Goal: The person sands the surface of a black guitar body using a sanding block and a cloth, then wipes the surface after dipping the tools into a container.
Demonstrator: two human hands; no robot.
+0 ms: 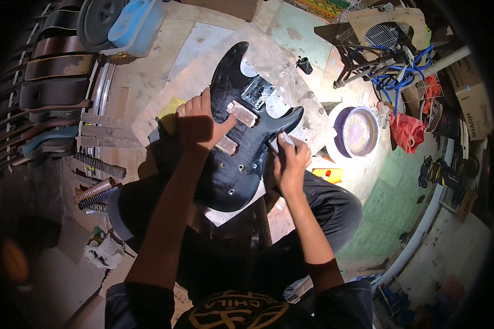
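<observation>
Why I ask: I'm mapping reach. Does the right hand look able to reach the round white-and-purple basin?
Likely yes: the basin stands right of the right hand, with nothing visible blocking, though that hand holds a small pale flat piece.

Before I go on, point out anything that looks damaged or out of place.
The black, horned electric-guitar body looks patchy: its upper pale, oblong cavity has uneven, blotchy edges against the dark finish. At upper right, the thin bright-blue cord looks untidy, looped in a tangle among dark frame parts.
</observation>
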